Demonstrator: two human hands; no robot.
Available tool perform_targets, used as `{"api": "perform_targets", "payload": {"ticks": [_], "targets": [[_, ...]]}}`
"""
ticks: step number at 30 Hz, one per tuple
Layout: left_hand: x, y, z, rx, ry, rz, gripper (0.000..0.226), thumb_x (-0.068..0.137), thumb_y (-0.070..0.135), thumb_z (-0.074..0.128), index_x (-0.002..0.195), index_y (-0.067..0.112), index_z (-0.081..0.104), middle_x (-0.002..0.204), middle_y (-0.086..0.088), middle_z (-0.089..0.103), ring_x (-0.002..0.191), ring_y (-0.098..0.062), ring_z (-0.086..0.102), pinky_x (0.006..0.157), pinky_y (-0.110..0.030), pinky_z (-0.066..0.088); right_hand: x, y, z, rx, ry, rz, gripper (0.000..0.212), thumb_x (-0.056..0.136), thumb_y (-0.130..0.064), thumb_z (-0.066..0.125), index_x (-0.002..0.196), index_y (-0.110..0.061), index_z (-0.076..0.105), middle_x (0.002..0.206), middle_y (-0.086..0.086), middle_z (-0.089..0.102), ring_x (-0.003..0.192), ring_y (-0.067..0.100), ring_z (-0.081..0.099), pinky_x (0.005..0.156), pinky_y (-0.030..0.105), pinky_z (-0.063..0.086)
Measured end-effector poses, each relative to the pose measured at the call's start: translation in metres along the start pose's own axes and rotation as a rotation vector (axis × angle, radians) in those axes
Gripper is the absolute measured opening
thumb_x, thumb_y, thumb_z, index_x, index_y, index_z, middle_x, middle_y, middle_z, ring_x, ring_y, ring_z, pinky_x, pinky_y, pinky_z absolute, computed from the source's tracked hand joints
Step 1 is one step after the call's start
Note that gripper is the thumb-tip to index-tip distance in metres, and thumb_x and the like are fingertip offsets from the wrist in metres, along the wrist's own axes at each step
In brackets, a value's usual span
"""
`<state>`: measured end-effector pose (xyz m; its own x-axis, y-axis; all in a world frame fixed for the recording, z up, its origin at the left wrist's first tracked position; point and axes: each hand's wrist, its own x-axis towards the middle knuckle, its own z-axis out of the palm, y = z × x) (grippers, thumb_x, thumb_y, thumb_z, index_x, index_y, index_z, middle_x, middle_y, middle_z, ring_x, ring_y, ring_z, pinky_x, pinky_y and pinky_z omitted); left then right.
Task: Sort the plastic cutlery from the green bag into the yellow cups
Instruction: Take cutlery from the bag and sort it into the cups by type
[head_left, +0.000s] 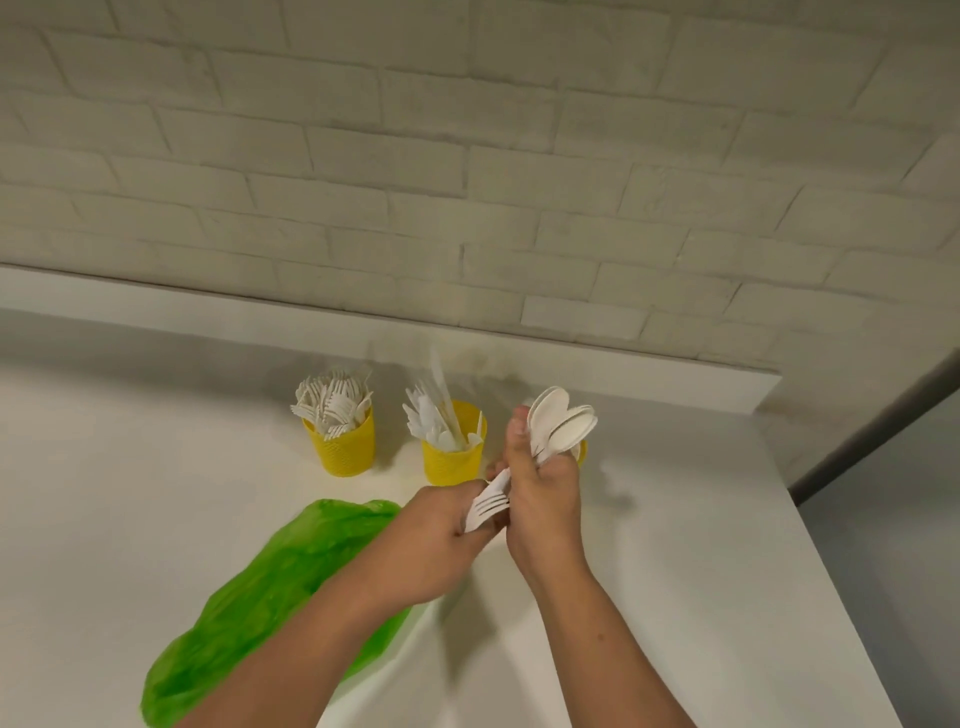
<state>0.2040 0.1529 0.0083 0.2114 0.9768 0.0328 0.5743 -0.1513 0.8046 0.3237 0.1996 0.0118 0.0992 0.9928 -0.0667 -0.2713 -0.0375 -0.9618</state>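
Note:
My right hand (545, 493) grips a bunch of white plastic spoons (563, 423), bowls pointing up, just in front of a third yellow cup (583, 451) that it mostly hides. My left hand (441, 525) holds white forks (488, 506), tines toward me, right against the right hand. A yellow cup (345, 447) at the left is full of forks. The middle yellow cup (452, 460) holds knives. The green bag (270, 592) lies flattened on the white table, partly under my left forearm.
The white table (701, 545) ends at a right edge near the grey floor (893, 519). A raised white ledge (363, 332) and a white brick wall run behind the cups.

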Motion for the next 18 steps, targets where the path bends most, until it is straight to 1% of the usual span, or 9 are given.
{"api": "perform_targets", "payload": {"ticks": [1, 2, 4, 6, 8, 10, 12, 15, 18], "targets": [[0.003, 0.001, 0.0, 0.028, -0.028, 0.014, 0.03, 0.1, 0.031, 0.062, 0.074, 0.033, 0.048, 0.061, 0.022, 0.055, 0.057, -0.001, 0.047, 0.055, -0.018, 0.032, 0.002, 0.002, -0.004, 0.033, -0.013, 0.032, 0.01, 0.1, -0.025, 0.065, 0.091, -0.02, 0.066, 0.058, -0.004, 0.051, 0.051, 0.016, 0.045, 0.057, 0.033, 0.04], [0.005, 0.002, 0.001, 0.053, -0.059, 0.025, 0.029, 0.1, 0.033, 0.062, 0.074, 0.032, 0.049, 0.061, 0.021, 0.055, 0.057, -0.002, 0.047, 0.055, -0.019, 0.033, 0.005, 0.002, -0.008, 0.086, -0.019, 0.09, 0.009, 0.097, -0.021, 0.068, 0.092, -0.015, 0.064, 0.06, -0.001, 0.049, 0.05, 0.015, 0.043, 0.054, 0.031, 0.038], [0.01, 0.003, 0.002, 0.071, -0.099, 0.037, 0.026, 0.098, 0.04, 0.063, 0.077, 0.027, 0.055, 0.064, 0.012, 0.059, 0.058, -0.005, 0.049, 0.058, -0.026, 0.038, 0.012, 0.001, -0.016, 0.201, -0.014, 0.231, 0.019, 0.095, -0.022, 0.07, 0.088, -0.01, 0.058, 0.062, 0.002, 0.045, 0.049, 0.015, 0.04, 0.049, 0.027, 0.037], [0.014, 0.003, 0.003, 0.072, -0.085, 0.023, 0.032, 0.095, 0.05, 0.065, 0.079, 0.022, 0.06, 0.067, 0.003, 0.061, 0.059, -0.006, 0.049, 0.059, -0.031, 0.041, 0.019, -0.004, -0.023, 0.281, 0.011, 0.275, 0.028, 0.097, -0.029, 0.068, 0.08, -0.011, 0.056, 0.062, 0.003, 0.047, 0.048, 0.015, 0.042, 0.046, 0.026, 0.04], [0.019, 0.001, 0.002, 0.043, -0.013, -0.001, 0.037, 0.091, 0.054, 0.067, 0.074, 0.023, 0.058, 0.062, 0.007, 0.056, 0.056, -0.005, 0.046, 0.057, -0.028, 0.038, 0.031, -0.012, -0.036, 0.221, 0.08, 0.166, 0.036, 0.1, -0.033, 0.063, 0.071, -0.012, 0.058, 0.059, 0.006, 0.053, 0.047, 0.018, 0.048, 0.047, 0.027, 0.043], [0.026, -0.004, 0.001, 0.01, 0.078, -0.017, 0.032, 0.093, 0.047, 0.068, 0.071, 0.028, 0.055, 0.06, 0.013, 0.053, 0.057, -0.004, 0.047, 0.055, -0.021, 0.035, 0.046, -0.023, -0.051, 0.138, 0.17, 0.004, 0.037, 0.102, -0.03, 0.06, 0.069, -0.014, 0.058, 0.054, 0.003, 0.054, 0.044, 0.017, 0.047, 0.047, 0.027, 0.042], [0.037, -0.008, 0.002, 0.045, 0.119, -0.004, 0.022, 0.097, 0.041, 0.065, 0.08, 0.028, 0.058, 0.067, 0.013, 0.059, 0.063, -0.005, 0.054, 0.058, -0.021, 0.04, 0.063, -0.036, -0.067, 0.158, 0.221, -0.104, 0.032, 0.103, -0.026, 0.06, 0.073, -0.015, 0.057, 0.055, -0.003, 0.051, 0.045, 0.013, 0.042, 0.049, 0.029, 0.037], [0.056, -0.009, 0.012, 0.164, 0.102, 0.058, 0.014, 0.099, 0.038, 0.06, 0.098, 0.024, 0.063, 0.078, 0.004, 0.066, 0.072, -0.013, 0.06, 0.066, -0.033, 0.048, 0.087, -0.04, -0.079, 0.129, 0.285, -0.121, 0.037, 0.099, -0.028, 0.067, 0.066, -0.019, 0.054, 0.055, -0.005, 0.048, 0.051, 0.014, 0.041, 0.058, 0.032, 0.037], [0.075, -0.009, 0.028, 0.344, 0.025, 0.114, 0.017, 0.098, 0.035, 0.058, 0.113, 0.027, 0.063, 0.089, 0.0, 0.071, 0.082, -0.025, 0.066, 0.067, -0.036, 0.051, 0.106, -0.029, -0.075, 0.024, 0.295, -0.082, 0.046, 0.097, -0.033, 0.068, 0.055, -0.023, 0.052, 0.05, -0.004, 0.048, 0.053, 0.016, 0.045, 0.064, 0.035, 0.04]]}}
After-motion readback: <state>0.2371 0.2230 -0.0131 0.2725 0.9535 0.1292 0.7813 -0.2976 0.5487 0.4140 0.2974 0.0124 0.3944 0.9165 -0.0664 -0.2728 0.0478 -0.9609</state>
